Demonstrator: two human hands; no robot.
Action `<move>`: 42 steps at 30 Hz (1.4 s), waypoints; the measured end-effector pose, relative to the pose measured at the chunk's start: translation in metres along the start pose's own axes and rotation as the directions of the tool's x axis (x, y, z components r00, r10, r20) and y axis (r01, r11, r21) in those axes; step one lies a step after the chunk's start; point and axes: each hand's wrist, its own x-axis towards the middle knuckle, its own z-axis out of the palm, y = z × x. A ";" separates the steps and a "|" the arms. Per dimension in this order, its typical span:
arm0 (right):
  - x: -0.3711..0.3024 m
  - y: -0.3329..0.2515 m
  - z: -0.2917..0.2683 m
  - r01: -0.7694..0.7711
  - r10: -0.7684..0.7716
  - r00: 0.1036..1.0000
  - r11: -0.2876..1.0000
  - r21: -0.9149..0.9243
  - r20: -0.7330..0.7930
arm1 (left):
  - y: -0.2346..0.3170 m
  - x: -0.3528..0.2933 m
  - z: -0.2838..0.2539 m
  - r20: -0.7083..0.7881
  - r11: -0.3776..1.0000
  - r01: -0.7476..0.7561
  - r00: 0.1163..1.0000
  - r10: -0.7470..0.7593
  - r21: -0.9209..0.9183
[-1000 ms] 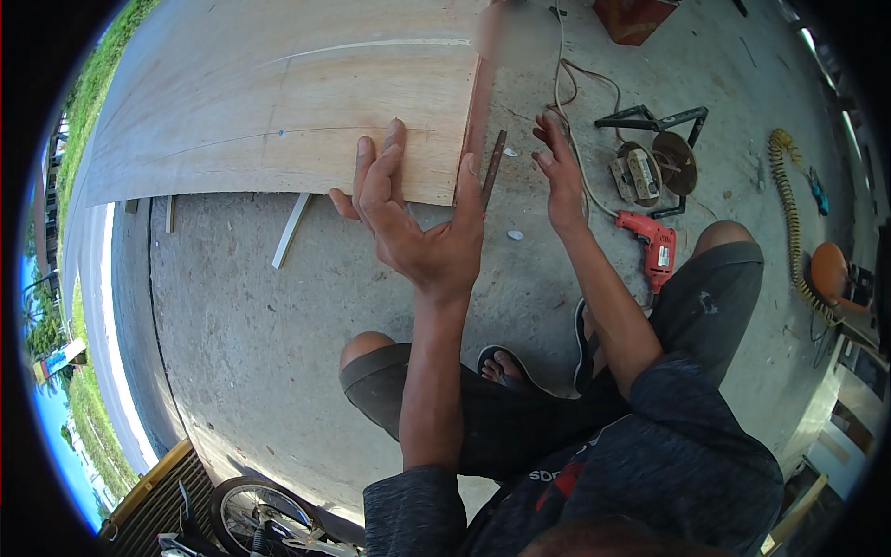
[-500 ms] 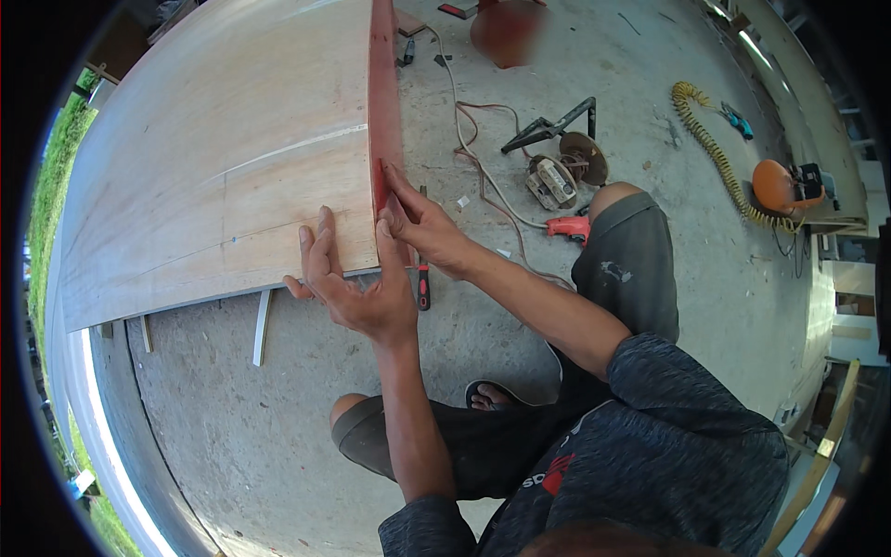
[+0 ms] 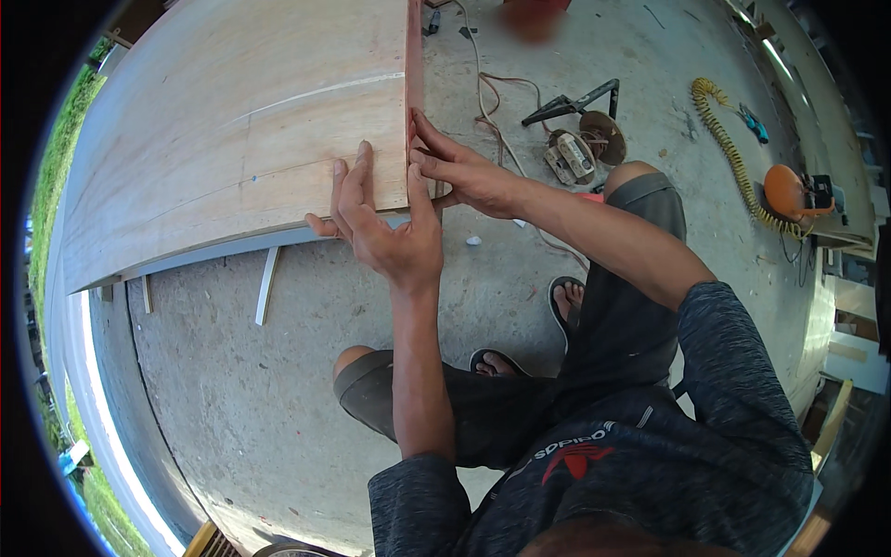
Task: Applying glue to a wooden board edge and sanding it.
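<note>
A large pale plywood panel (image 3: 278, 121) with a red side edge (image 3: 415, 56) fills the upper left. My left hand (image 3: 394, 237) lies at its near right corner with fingers spread over the top. The left thumb presses against the red side. My right hand (image 3: 473, 181) is closed at that same side, index finger and thumb against the edge just beyond the left thumb. Its other fingers curl below, and what they hold, if anything, is hidden.
On the concrete floor at right stand a corded power tool (image 3: 569, 156) with a round disc and a black metal frame (image 3: 575, 102). Farther right are a yellow coiled hose (image 3: 719, 158) and an orange round tool (image 3: 784, 190). Pale wood strips (image 3: 267, 286) extend below the panel.
The view has shifted, so panel and hands appear farther right and higher. Less of the red side shows. The red-and-black handled tool below the corner is out of sight. Both feet now show.
</note>
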 end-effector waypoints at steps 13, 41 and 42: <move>0.007 0.019 0.018 0.134 -0.119 0.988 0.977 0.167 -0.096 | -0.001 -0.001 0.000 0.025 0.990 -0.019 0.999 0.023 -0.138; 0.022 0.035 0.018 0.298 -0.288 0.940 0.954 0.027 -0.181 | -0.009 0.002 -0.017 0.003 0.982 -0.084 0.996 0.084 0.167; 0.023 0.035 0.018 0.302 -0.291 0.939 0.952 0.036 -0.181 | -0.009 0.002 -0.017 0.003 0.982 -0.085 0.996 0.086 0.168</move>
